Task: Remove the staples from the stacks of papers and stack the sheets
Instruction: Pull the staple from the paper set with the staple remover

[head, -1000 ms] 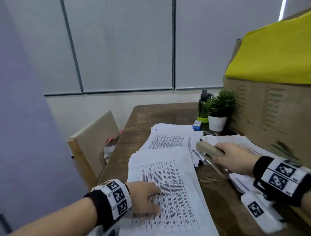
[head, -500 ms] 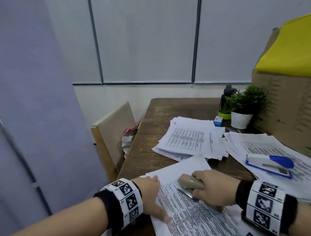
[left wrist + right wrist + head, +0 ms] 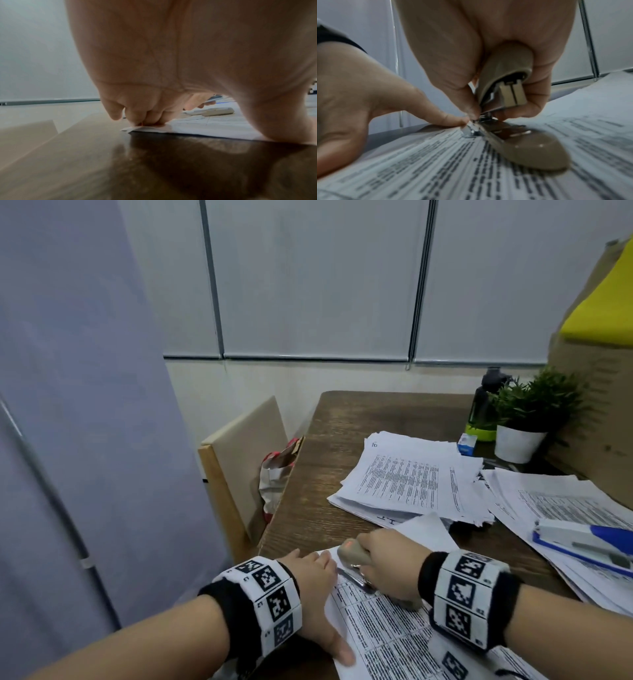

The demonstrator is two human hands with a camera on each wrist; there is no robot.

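Now the right hand [image 3: 387, 563], gripping the beige stapler [image 3: 510, 121], has swung back onto the near stapled sheets [image 3: 394, 642], its metal tip at the corner the left hand's [image 3: 317, 594] straight fingers [image 3: 137, 115] pin to the desk [image 3: 342, 440], so the prying starts.

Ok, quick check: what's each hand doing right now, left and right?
Left hand: open, fingertips pressing the corner of the stapled papers down on the table.
Right hand: grip closed around the beige stapler, its metal end at the corner.
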